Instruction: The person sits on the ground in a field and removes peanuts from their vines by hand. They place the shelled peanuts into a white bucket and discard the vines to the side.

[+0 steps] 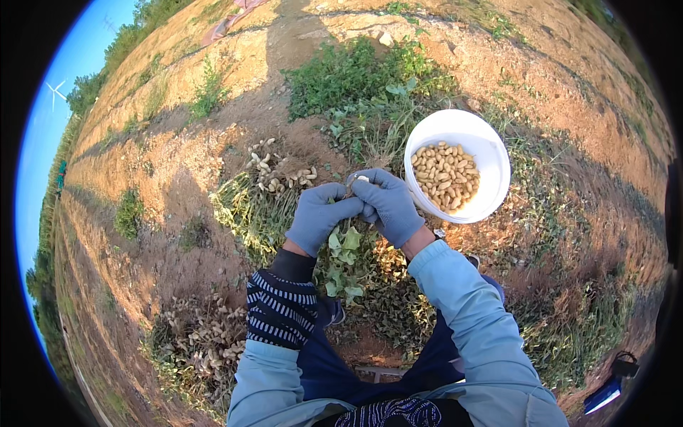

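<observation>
My left hand (322, 218), in a grey knit glove, grips the upper stems of a peanut plant (344, 253). Its green leaves hang down below my hands. My right hand (394, 207), gloved the same way, meets the left at the plant's root end, with a pale peanut pod (363, 179) at its thumb and fingers. How much root is inside the grip is hidden. Close by on the right stands a white plastic bucket (493, 184) holding picked peanuts (445, 173). Pulled peanut plants (259, 205) with pods on their roots lie left of my hands.
Another heap of peanut plants with pods (211, 333) lies at the lower left. Green weeds (363, 77) grow beyond my hands. Stripped vines (555, 213) spread right of the bucket. A dark blue object (603, 395) lies at the lower right. A distant person (61, 173) stands far left.
</observation>
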A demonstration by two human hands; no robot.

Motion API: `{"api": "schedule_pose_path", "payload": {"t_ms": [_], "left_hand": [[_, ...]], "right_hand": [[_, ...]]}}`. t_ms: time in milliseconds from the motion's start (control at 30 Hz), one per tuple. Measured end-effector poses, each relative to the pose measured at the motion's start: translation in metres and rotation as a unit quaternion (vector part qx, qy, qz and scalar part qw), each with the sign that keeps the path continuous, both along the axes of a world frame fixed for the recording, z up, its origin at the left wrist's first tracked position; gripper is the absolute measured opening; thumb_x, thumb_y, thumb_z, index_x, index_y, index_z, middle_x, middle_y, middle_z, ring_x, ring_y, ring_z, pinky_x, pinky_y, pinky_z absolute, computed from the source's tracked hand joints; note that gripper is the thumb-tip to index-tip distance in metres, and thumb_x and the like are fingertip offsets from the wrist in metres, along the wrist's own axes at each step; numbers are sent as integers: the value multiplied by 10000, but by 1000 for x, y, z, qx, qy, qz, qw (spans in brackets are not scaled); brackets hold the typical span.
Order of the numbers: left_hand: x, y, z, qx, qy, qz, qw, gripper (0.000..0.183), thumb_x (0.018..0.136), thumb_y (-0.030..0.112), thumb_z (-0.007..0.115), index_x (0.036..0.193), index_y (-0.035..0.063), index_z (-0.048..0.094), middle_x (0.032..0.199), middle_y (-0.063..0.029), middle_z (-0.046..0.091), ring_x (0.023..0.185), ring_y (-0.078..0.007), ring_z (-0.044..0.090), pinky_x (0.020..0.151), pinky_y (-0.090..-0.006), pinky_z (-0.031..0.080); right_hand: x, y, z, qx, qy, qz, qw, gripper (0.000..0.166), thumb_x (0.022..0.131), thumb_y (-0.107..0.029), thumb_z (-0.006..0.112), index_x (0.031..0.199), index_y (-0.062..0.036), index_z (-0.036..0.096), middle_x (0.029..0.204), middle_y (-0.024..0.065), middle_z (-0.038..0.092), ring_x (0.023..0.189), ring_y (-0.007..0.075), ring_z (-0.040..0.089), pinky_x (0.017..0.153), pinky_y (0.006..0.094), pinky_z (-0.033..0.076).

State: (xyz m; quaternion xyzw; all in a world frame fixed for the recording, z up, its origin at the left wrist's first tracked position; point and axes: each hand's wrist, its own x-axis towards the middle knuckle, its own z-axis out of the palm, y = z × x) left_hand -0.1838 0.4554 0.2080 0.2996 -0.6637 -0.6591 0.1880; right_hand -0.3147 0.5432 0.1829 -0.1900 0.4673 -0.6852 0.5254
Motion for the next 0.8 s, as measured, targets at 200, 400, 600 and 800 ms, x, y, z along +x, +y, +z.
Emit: {"api": "schedule_pose_path", "payload": {"t_ms": [200,400,600,800], "left_hand": [[6,-5,-9,-103,-63,19,993,112,761,108,726,787,5,691,729,34,610,694,-60,546,658,-238,448],[22,-20,1,61,29,36,997,92,798,94,714,869,46,681,848,18,628,765,-75,563,712,-238,449],[33,-29,15,44,32,43,998,100,818,81,692,904,38,661,888,-11,656,847,-102,607,785,-277,480],[24,-25,22,54,9,10,998,125,824,86,688,930,30,651,873,-24,653,832,-108,609,752,-250,486]], "right_hand": [[-26,2,6,-17,489,-247,836,199,804,-167,711,967,-86,632,833,94,653,728,241,622,647,346,496],[-113,49,10,276,718,-194,610,325,827,-284,654,1094,-98,635,1137,163,586,886,337,634,793,426,513],[-71,27,13,123,381,66,914,514,765,-408,724,1151,-84,622,1238,148,566,1098,262,574,924,359,464],[-32,10,-3,-3,386,60,920,676,739,-398,769,1261,-64,498,1140,141,590,1016,249,600,891,339,482]]}}
